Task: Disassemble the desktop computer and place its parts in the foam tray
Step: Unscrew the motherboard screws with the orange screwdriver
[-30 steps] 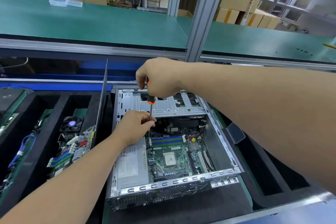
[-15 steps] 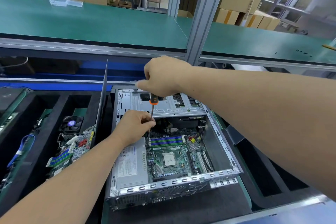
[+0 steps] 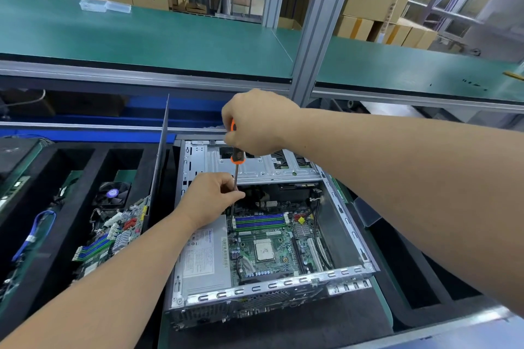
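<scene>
Step in hand: unscrewing the green motherboard (image 3: 272, 246) inside the open grey metal computer case (image 3: 348, 235). My right hand (image 3: 255, 122) grips the orange-and-black screwdriver (image 3: 236, 156); my left hand (image 3: 211, 198) pinches its shaft. Next: lift the freed board into the black foam tray (image 3: 71, 204).

Open desktop computer (image 3: 283, 235) lies flat, motherboard exposed; black foam tray (image 3: 71, 178) just left

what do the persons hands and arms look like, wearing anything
Both arms are bare along all that shows, up to the frame edges: no sleeves in view. The left hand and the right hand wear no gloves. No watch, wrist strap, bracelet or ring shows on either, and no markings can be made out. The right forearm looks much broader only because it lies closer to the wide-angle camera.
</scene>
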